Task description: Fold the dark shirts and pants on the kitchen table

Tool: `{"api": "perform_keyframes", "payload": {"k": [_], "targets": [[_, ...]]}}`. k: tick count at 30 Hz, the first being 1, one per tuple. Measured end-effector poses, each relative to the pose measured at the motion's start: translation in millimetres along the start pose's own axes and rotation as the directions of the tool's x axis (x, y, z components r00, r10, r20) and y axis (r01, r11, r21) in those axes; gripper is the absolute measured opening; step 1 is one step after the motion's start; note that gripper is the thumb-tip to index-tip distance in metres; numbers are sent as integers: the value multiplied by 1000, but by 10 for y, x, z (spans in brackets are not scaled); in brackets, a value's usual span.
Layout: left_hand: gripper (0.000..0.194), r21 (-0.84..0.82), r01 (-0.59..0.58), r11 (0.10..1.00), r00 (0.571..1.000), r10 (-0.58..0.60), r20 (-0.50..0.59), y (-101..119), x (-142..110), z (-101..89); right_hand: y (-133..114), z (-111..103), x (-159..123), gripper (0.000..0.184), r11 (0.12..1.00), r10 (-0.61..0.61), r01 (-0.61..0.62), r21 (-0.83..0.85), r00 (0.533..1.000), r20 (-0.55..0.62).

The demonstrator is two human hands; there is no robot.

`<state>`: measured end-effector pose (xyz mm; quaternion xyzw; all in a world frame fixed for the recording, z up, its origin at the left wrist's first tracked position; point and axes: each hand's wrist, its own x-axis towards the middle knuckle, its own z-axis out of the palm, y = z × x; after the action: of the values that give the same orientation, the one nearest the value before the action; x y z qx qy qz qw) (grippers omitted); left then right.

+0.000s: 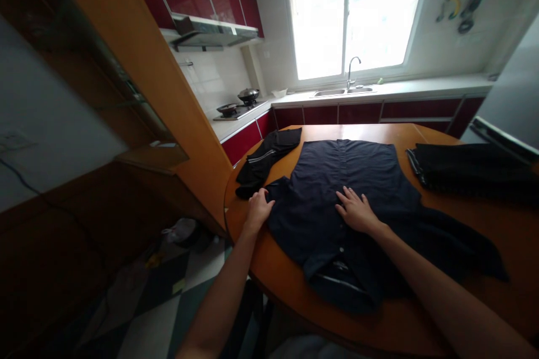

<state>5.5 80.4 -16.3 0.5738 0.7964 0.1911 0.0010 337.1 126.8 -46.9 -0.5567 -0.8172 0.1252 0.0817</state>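
Note:
A dark navy button-up shirt (pixel 320 202) lies spread on the round wooden table (pixel 425 320), its collar toward me and its hem toward the window. My left hand (pixel 260 210) is at the end of the short sleeve on the left, fingers closed on the fabric edge. Flat on the middle of the shirt, by the button line, rests my right hand (pixel 357 210) with its fingers spread. The other sleeve stretches out to the right, partly behind my right forearm.
A folded black garment (pixel 269 160) with pale stripes lies at the table's left. More folded black clothing (pixel 471 171) is at the right. Beyond stand a counter with a sink (pixel 332 92) and a stove with pans (pixel 248 95). A wooden partition (pixel 185 123) rises at the left.

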Motion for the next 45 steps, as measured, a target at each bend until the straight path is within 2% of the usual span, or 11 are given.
{"api": "perform_keyframes", "payload": {"k": [6,10,13,15,19,21,22,25,27,36,45], "targets": [[38,-288,-71,955,994,45,-95,33,107,77,-4,-52,-17,59,1000,-5,5,12,1000,12],[39,-372,-271,888,931,145,-335,218,113,-34,-4,-60,-17,58,1000,-8,8,12,1000,16],[38,-277,-517,810,830,396,-393,499,50,-118,2,-61,-11,58,1000,-12,12,11,1000,12],[41,-211,-669,712,741,619,-262,691,-31,-146,3,-67,-10,58,1000,-12,12,8,1000,10],[34,-288,-864,413,405,910,88,913,-194,-169,-1,-85,-18,57,1000,-17,17,5,1000,4],[26,-432,-830,354,347,933,96,919,-164,-176,-4,-85,-24,57,1000,-23,23,11,1000,1],[24,-488,-792,367,392,918,54,900,-96,-174,-6,-82,-26,57,1000,-25,25,16,1000,-3],[25,-520,-661,540,671,736,-88,788,300,-101,-17,-73,-34,55,999,-30,31,36,999,-32],[22,-454,-583,674,775,628,-62,687,618,15,-33,-77,-41,53,998,-28,32,51,997,-76],[19,-196,-485,852,860,506,71,283,1015,558,-230,-85,-109,42,916,-342,387,110,893,-292],[15,-165,-418,893,906,422,-11,328,941,502,-321,-61,-73,34,890,-396,430,150,893,-214]]}}
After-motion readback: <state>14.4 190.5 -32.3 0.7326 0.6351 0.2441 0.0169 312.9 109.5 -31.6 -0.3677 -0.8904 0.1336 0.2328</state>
